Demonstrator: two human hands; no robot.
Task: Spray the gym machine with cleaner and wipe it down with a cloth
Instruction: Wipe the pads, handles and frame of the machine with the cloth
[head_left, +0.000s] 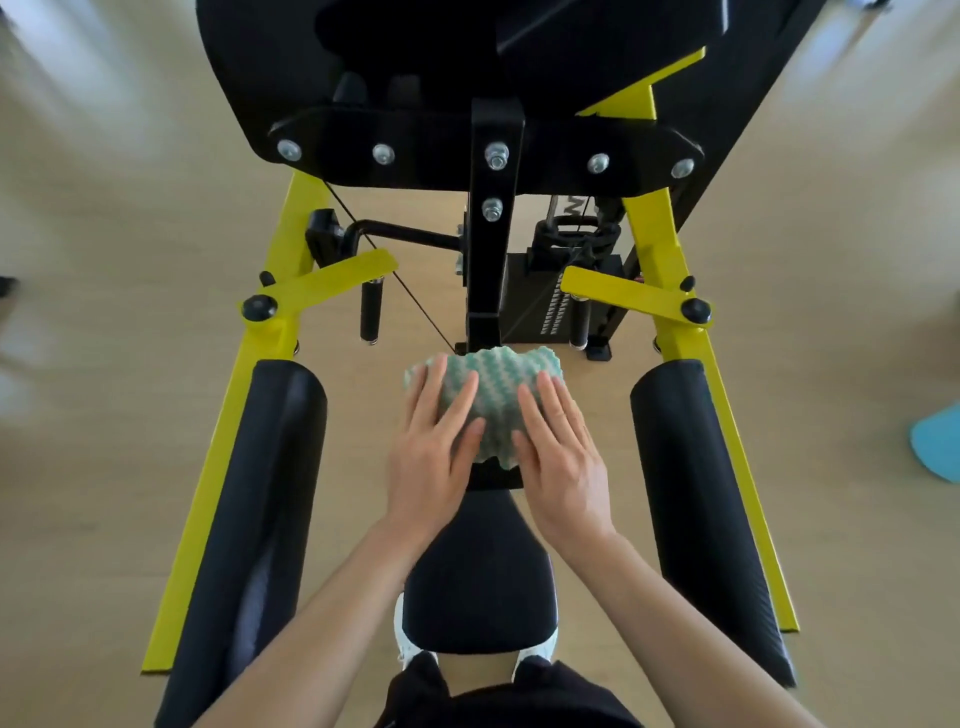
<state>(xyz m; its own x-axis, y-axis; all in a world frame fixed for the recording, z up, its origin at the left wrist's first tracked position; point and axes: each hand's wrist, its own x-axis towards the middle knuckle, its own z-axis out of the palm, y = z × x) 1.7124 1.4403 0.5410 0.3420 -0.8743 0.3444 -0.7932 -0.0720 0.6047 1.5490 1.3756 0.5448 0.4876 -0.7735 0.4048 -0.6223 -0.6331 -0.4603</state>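
Your left hand (431, 467) lies flat, fingers straight, on the cloth (493, 384) (green-and-white zigzag, bunched up), which sits on the black centre post of the machine (491, 260) just beyond the seat (478, 587). Your right hand (561, 467) presses it likewise.

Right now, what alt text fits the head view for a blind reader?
The left hand and right hand press flat on a green-and-white zigzag cloth just beyond the black padded seat of a yellow-and-black steel gym machine. Two black padded rollers flank the seat.
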